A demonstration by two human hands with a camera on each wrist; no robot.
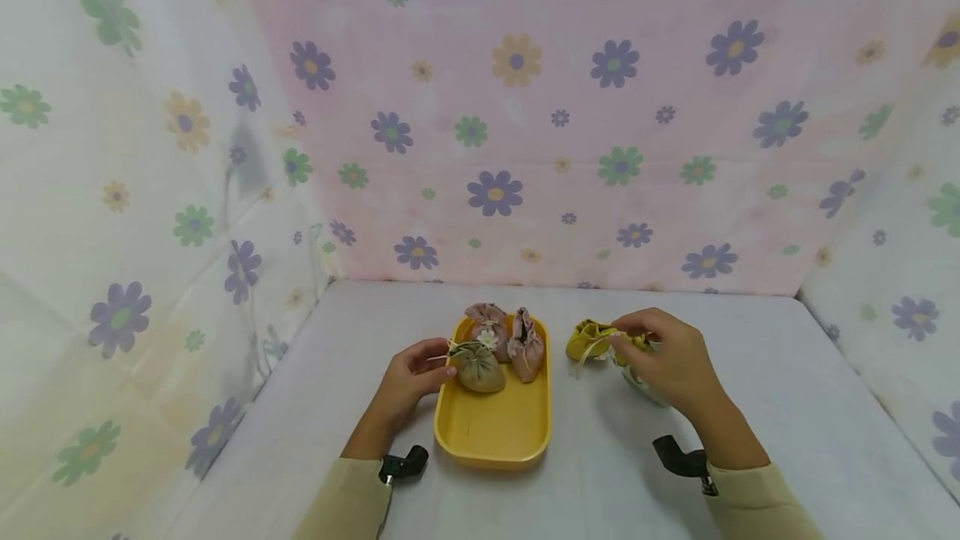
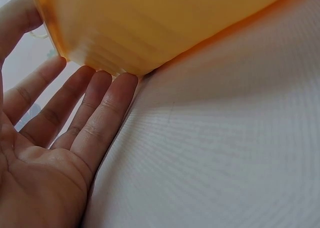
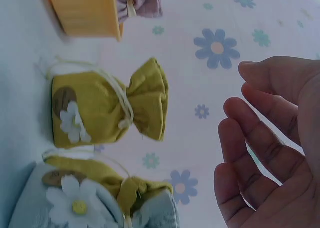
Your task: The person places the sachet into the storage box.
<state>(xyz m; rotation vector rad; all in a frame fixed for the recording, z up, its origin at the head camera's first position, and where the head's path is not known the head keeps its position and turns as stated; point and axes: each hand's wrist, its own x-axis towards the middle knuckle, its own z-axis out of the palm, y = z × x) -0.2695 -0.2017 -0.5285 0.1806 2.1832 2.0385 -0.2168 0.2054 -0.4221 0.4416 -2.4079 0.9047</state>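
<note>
- Head view: the left hand (image 1: 411, 380) lies against the left rim of a yellow tray (image 1: 495, 432), which sits near the middle of the white tabletop (image 1: 787, 407), a little toward the near edge.
- Left wrist view shows that grip spread: the fingers (image 2: 102, 113) are straight and side by side, their tips touching the tray's outer wall low down where it meets the tabletop; nothing is pinched.
- In the head view the left thumb reaches over the rim beside an olive drawstring pouch (image 1: 478, 365) lying in the far half of the tray; whether it touches the pouch or its cord cannot be told.
- Two pink pouches (image 1: 510, 338) lie at the tray's far end, just behind and beside the olive one.
- The right hand (image 1: 671, 361) hovers to the right of the tray, above a small cluster of pouches on the tabletop.
- Right wrist view: that grip is spread, fingers (image 3: 260, 153) loosely bent and apart, holding nothing, a gap between them and the pouches.
- Nearest the right hand is a yellow-green pouch (image 3: 107, 106) with a white flower and a cord tied round its neck, lying on its side.
- Just beside it lies a pale blue pouch (image 3: 100, 203) with a white daisy, touching another yellow-green piece.
- Flower-print cloth (image 1: 525, 107) hangs behind the far edge and along both sides.
</note>
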